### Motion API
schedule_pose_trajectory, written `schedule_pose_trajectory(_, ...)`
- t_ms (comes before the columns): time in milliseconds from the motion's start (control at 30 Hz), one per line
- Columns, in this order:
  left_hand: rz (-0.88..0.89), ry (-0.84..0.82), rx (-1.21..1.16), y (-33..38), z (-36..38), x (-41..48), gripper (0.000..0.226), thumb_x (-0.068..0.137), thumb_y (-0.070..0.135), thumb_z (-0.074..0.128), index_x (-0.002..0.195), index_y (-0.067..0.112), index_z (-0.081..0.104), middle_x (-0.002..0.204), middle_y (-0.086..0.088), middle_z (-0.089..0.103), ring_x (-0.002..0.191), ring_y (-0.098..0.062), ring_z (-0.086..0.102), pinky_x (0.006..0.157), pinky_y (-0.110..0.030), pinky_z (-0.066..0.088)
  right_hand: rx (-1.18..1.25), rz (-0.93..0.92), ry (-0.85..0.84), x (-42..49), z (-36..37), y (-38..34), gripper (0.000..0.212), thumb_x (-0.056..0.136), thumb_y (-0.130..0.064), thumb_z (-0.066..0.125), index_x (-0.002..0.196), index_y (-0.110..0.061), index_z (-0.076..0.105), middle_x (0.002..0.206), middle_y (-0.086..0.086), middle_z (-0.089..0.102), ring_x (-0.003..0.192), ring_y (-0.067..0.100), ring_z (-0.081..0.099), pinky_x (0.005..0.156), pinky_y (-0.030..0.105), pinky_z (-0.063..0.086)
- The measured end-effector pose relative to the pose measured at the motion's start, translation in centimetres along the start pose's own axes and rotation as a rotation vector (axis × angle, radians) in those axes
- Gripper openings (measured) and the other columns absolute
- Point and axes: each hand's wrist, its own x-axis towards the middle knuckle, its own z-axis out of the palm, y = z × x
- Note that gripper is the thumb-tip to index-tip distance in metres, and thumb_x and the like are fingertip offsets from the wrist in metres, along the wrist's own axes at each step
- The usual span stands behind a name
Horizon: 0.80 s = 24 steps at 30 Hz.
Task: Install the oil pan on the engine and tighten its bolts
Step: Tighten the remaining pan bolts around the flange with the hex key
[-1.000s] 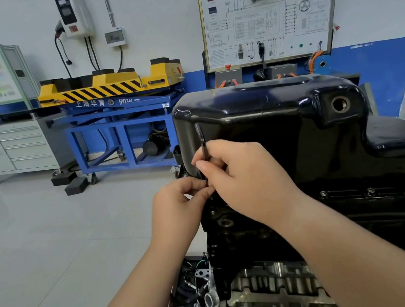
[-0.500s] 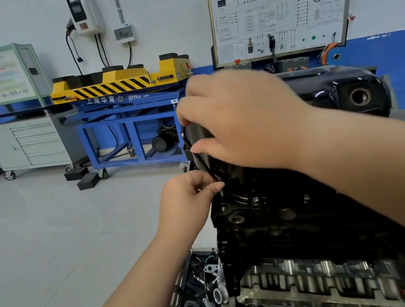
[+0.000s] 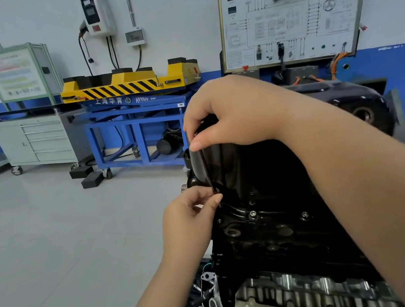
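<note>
The glossy black oil pan (image 3: 229, 165) sits on top of the upturned black engine (image 3: 273, 242), which fills the right half of the view. A thin black hex key (image 3: 205, 168) stands nearly upright against the pan's left corner. My right hand (image 3: 232, 112) pinches its upper end between thumb and fingers. My left hand (image 3: 191, 214) pinches its lower end at the pan flange; the tip is hidden behind my fingers. Two silver bolt heads (image 3: 253, 214) show on the flange to the right.
A blue lift table (image 3: 137, 121) with a yellow striped top stands behind on the grey floor, beside a grey drawer cabinet (image 3: 43, 139). A wiring training board (image 3: 290, 10) hangs at the back right. Loose parts and a gasket (image 3: 208, 276) lie below the engine's left edge.
My right hand rose from the key's lower end to its top, and holds it there. My left hand stays at the key's lower end. The camera has come closer and shifted left.
</note>
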Motion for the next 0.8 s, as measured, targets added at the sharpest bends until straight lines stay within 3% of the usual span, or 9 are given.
schedule_pose_trajectory(67,-0.014,0.047,-0.049,-0.2,0.5,-0.5,0.017,0.079,0.020,0.072,0.070,0.032,0.064,0.067,0.018,0.064,0.052,-0.016,0.050,0.054,-0.034,0.047,0.035,0.017,-0.014,0.1,0.0,-0.1,0.005,0.083,-0.032,0.068,0.083,-0.027,0.071,0.098,-0.009,0.070,0.097,0.007,0.061,0.088,0.031,0.048)
schedule_pose_trajectory(133,-0.016,0.081,-0.068,-0.3,1.0,-0.9,0.016,0.081,0.020,0.070,0.072,0.031,0.063,0.069,0.017,0.063,0.051,-0.019,0.044,0.054,-0.042,0.049,0.065,0.037,-0.026,0.1,-0.1,-0.1,0.004,0.082,-0.032,0.069,0.082,-0.028,0.070,0.102,-0.009,0.069,0.100,0.007,0.061,0.090,0.032,0.048)
schedule_pose_trajectory(333,0.039,0.101,-0.001,-0.5,1.5,-1.3,0.018,0.084,0.024,0.064,0.075,0.038,0.057,0.075,0.017,0.061,0.046,-0.011,0.037,0.048,-0.025,0.038,0.106,0.065,-0.026,0.1,-0.2,-0.1,0.009,0.081,-0.033,0.070,0.085,-0.026,0.072,0.105,-0.009,0.069,0.102,0.008,0.061,0.090,0.032,0.049)
schedule_pose_trajectory(567,0.072,0.099,0.015,0.1,1.2,-1.5,0.010,0.084,0.032,0.059,0.075,0.035,0.057,0.074,0.015,0.061,0.051,-0.030,0.047,0.049,-0.037,0.046,0.100,0.071,-0.006,-0.1,0.0,-0.2,0.009,0.081,-0.034,0.070,0.081,-0.025,0.071,0.102,-0.010,0.070,0.098,0.006,0.062,0.084,0.025,0.050)
schedule_pose_trajectory(600,0.099,0.101,0.041,0.2,1.2,-1.6,0.008,0.084,0.036,0.058,0.076,0.035,0.056,0.076,0.016,0.062,0.051,-0.026,0.049,0.050,-0.036,0.046,0.093,0.072,-0.004,-0.1,0.0,-0.2,0.009,0.081,-0.034,0.070,0.080,-0.025,0.071,0.102,-0.010,0.070,0.097,0.006,0.062,0.084,0.026,0.050)
schedule_pose_trajectory(667,0.165,0.117,0.131,0.3,1.1,-1.6,0.012,0.082,0.046,0.056,0.077,0.035,0.052,0.080,0.020,0.060,0.044,-0.009,0.043,0.047,-0.017,0.038,0.074,0.071,0.000,0.0,0.1,-0.3,0.011,0.081,-0.034,0.070,0.078,-0.024,0.070,0.102,-0.009,0.070,0.098,0.008,0.062,0.084,0.028,0.050)
schedule_pose_trajectory(800,0.183,0.157,0.218,0.3,1.5,-1.5,0.017,0.084,0.040,0.056,0.071,0.035,0.046,0.087,0.022,0.058,0.060,-0.005,0.051,0.053,-0.015,0.038,0.060,0.071,0.002,-0.1,0.1,-0.3,0.014,0.082,-0.034,0.068,0.075,-0.021,0.067,0.102,-0.007,0.069,0.097,0.010,0.061,0.085,0.031,0.051)
